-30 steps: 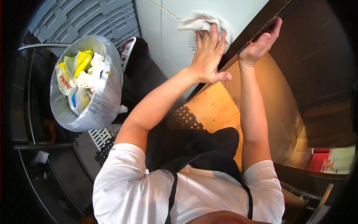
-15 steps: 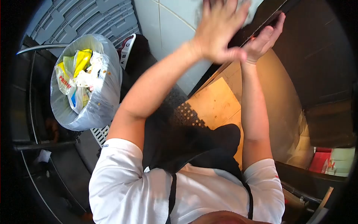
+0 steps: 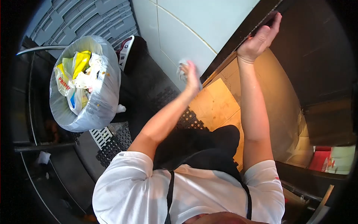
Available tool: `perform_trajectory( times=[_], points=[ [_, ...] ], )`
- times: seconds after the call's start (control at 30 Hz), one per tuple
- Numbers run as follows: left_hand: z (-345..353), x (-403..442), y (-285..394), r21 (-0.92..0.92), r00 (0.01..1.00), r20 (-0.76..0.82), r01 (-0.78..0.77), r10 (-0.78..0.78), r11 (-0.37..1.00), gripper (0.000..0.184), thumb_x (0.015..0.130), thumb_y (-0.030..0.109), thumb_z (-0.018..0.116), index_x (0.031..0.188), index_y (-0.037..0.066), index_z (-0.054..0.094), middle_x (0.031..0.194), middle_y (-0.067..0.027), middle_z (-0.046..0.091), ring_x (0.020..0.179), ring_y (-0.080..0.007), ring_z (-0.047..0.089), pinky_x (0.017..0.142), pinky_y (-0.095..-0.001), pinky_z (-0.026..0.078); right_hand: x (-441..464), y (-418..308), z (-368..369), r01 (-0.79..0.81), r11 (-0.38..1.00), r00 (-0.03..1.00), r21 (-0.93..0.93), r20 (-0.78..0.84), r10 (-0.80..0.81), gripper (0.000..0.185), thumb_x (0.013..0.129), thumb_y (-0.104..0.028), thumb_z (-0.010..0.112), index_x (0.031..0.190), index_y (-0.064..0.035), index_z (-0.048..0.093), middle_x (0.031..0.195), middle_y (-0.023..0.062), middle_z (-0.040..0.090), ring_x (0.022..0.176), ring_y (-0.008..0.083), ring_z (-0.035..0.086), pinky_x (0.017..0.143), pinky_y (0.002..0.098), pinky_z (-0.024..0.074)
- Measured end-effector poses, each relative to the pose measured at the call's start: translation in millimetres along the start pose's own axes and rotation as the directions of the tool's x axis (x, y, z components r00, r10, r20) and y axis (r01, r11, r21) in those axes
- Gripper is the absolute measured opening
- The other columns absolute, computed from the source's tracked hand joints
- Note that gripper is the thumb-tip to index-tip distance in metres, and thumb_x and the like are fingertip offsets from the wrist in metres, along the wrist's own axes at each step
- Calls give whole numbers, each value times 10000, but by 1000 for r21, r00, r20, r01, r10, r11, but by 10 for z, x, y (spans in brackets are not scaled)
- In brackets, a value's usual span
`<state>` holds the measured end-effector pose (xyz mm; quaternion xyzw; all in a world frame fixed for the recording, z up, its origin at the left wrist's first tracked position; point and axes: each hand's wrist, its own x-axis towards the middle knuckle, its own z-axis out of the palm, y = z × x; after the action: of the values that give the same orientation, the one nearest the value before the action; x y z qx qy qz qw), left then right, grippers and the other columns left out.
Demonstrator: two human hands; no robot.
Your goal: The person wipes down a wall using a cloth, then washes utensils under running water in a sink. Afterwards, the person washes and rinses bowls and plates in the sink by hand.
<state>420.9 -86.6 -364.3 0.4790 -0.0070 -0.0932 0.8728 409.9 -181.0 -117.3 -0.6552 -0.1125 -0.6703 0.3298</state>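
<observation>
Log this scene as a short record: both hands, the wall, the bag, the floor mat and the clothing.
Left hand: on a pale cloth, low on the wall; blurred, grip unclear
Right hand: open, at the edge of a dark panel
Wall: pale tiles
Bag: clear plastic, open, rubbish inside
Mat: black, with holes
Clothing: white shirt, black straps
</observation>
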Motion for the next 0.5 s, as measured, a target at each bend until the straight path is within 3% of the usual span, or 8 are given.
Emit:
perform_trajectory(
  times=[0.07, 0.13, 0.17, 0.23, 0.3, 0.4, 0.47, 0.5],
  points=[
    [304, -277, 303, 51, 907, 240, -368, 346, 929, 910, 958, 618, 291, 1482, -19, -93, 1541, -179, -248, 1414, -290, -262, 1151, -411, -106, 5, -107, 11, -16, 998, 1000, -64, 4, 16, 583, 1034, -375, 295, 1420, 62, 298, 1419, 179, 385, 1304, 253, 384, 1091, 359, 285],
    [419, -218, 922, 321, 753, 426, -643, 501, 695, 839, 991, 537, 273, 1474, -41, -97, 1538, -214, -231, 1426, -329, -223, 1154, -416, -90, 2, -145, 28, -46, 997, 999, -65, 1, 46, 581, 1033, -374, 276, 1419, 60, 296, 1413, 179, 397, 1284, 248, 408, 1075, 355, 313],
    [300, -10, 899, 379, 728, 436, -682, 529, 626, 825, 995, 517, 273, 1472, -48, -93, 1536, -228, -224, 1429, -341, -208, 1152, -433, -87, -7, -109, 44, -69, 998, 998, 4, -4, 69, 574, 1034, -368, 255, 1416, 57, 301, 1403, 172, 412, 1270, 243, 422, 1064, 352, 332],
    [21, 506, 767, 471, 665, 474, -746, 577, 472, 797, 1004, 477, 271, 1470, -62, -85, 1531, -255, -212, 1435, -364, -176, 1149, -466, -83, -14, -7, 2, -66, 998, 998, 16, 8, 66, 554, 1034, -343, 252, 1413, 57, 304, 1388, 159, 427, 1263, 236, 425, 1066, 350, 332],
    [-321, 760, 335, 478, 909, 203, -417, 365, 773, 788, 1005, 463, 265, 1466, -70, -86, 1529, -265, -205, 1438, -372, -153, 1141, -500, -82, -33, 55, -59, -68, 998, 998, -19, 9, 68, 559, 1033, -349, 257, 1416, 55, 304, 1393, 168, 412, 1271, 238, 415, 1082, 352, 307],
    [-258, 322, -286, 309, 998, -57, -12, 32, 951, 831, 992, 515, 236, 1454, -87, -102, 1523, -275, -209, 1428, -408, -156, 1113, -577, -91, -42, -40, -8, -101, 994, 995, -37, -13, 101, 571, 1034, -359, 256, 1422, 57, 296, 1405, 190, 384, 1301, 253, 382, 1115, 359, 257],
    [-18, -445, 5, 452, 839, 370, -538, 400, 711, 882, 974, 556, 236, 1438, -103, -120, 1509, -301, -214, 1413, -457, -151, 1099, -614, -81, -62, 181, -125, -93, 995, 996, -39, -7, 93, 571, 1030, -386, 240, 1408, 33, 328, 1426, 136, 380, 1304, 239, 375, 1107, 356, 287],
    [19, -423, 129, 441, 820, 395, -564, 413, 698, 896, 967, 568, 239, 1435, -107, -118, 1504, -312, -212, 1409, -471, -144, 1091, -629, -76, -68, 142, -110, -138, 990, 990, -40, -21, 137, 586, 1028, -407, 231, 1406, 26, 340, 1437, 128, 370, 1309, 238, 369, 1118, 362, 275]
  ],
)
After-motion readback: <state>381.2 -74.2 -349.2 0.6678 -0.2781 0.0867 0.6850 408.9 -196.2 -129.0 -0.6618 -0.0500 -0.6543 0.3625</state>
